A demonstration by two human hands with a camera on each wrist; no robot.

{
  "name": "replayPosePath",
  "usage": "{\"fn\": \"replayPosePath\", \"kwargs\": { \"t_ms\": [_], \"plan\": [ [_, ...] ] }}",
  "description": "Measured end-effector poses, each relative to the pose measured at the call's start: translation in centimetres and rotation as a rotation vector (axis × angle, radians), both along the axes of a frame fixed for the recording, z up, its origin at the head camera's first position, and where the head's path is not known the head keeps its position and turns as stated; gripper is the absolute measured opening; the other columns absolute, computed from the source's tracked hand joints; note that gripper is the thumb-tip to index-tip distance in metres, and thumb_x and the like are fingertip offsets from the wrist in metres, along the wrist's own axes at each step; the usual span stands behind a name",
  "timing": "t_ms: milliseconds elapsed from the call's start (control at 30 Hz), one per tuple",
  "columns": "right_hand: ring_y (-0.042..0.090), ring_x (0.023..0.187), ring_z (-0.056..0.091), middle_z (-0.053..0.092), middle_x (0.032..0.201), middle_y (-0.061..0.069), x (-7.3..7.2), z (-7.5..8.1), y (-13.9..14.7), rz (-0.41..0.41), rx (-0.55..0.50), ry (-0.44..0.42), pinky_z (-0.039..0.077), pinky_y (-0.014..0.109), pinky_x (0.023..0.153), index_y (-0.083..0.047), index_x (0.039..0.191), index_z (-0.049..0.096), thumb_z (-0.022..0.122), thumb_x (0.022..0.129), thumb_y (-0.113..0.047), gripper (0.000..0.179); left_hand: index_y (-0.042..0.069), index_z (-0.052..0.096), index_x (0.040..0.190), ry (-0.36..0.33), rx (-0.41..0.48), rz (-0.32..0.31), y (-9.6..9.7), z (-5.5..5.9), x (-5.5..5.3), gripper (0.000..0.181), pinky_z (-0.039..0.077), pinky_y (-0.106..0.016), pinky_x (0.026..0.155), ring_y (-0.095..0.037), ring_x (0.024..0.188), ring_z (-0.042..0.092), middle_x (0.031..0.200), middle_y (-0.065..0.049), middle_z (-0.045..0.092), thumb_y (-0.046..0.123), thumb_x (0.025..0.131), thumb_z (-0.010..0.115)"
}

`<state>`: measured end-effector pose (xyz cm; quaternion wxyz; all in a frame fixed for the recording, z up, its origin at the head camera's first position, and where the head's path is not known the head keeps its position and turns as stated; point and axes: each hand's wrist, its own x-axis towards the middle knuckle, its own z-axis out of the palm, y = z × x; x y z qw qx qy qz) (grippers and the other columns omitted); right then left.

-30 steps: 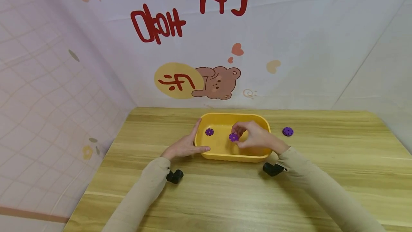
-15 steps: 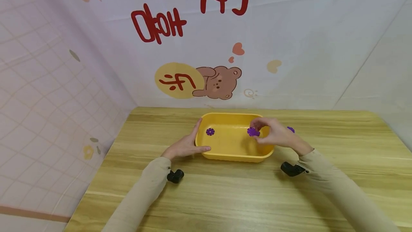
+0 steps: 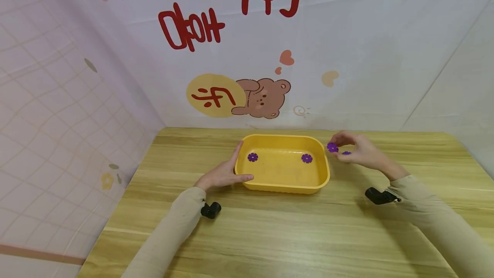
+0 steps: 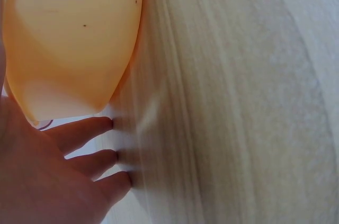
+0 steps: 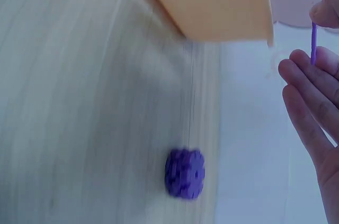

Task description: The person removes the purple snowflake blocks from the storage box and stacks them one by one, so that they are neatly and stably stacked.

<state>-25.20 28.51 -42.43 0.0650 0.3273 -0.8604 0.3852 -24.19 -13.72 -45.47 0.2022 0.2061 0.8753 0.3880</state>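
A yellow plastic tray (image 3: 285, 188) stands on the table, holding two purple flower-shaped discs: a left disc (image 3: 252, 157) and a right disc (image 3: 306, 158). My left hand (image 3: 221, 176) rests spread against the tray's left end, thumb along the front rim. The left wrist view shows its other fingers (image 4: 85, 134) fairly straight beside the tray. Just beyond the right rim, my right hand (image 3: 362, 151) pinches another purple flower-shaped disc (image 3: 332, 147) between thumb and fingers; in the right wrist view this disc appears edge-on. Below that hand lies a small stack of purple discs (image 5: 185, 173).
The wood-grain table (image 3: 270, 235) reaches back to a white printed cloth (image 3: 366, 55). A second printed cloth (image 3: 58, 119) hangs along the left side. Black wrist cameras sit below both wrists.
My right hand has moved right, from inside the tray to past its right rim, still pinching a disc. One disc it carried now lies in the tray's right part. The left hand has stayed put.
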Motion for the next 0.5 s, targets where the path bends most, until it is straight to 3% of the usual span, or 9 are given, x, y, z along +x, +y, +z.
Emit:
{"fn": "replayPosePath", "kwargs": {
  "t_ms": [233,333,500],
  "plan": [
    [0.008,0.092,0.062,0.069,0.099,0.010,-0.6,-0.9,2.5,-0.085,0.040,-0.051,0.045,0.011,0.081,0.002,0.105,0.063,0.078,0.074,0.008,0.035,0.036,-0.020,0.151,0.004,-0.005,0.004,0.0,0.0,-0.1,0.117,0.038,-0.047,0.102,-0.035,0.121,0.051,0.151,-0.022,0.032,0.056,0.081,0.071],
    [0.017,0.095,0.064,0.068,0.103,0.013,-0.9,-1.8,3.6,-0.110,0.063,-0.088,0.048,0.017,0.082,0.002,0.106,0.064,0.079,0.076,0.003,0.034,0.035,-0.019,0.151,0.007,-0.006,0.002,0.0,0.0,-0.1,0.116,0.038,-0.047,0.102,-0.035,0.122,0.050,0.152,-0.022,0.030,0.056,0.081,0.071],
    [0.039,0.099,0.063,0.065,0.107,0.021,-0.9,-3.0,4.9,-0.126,0.094,-0.183,0.052,0.039,0.084,0.007,0.106,0.063,0.077,0.078,0.003,0.032,0.037,-0.020,0.151,0.002,-0.001,0.001,-0.1,0.0,0.0,0.116,0.038,-0.047,0.102,-0.032,0.119,0.052,0.151,-0.022,0.032,0.056,0.081,0.071]
  ]
}}
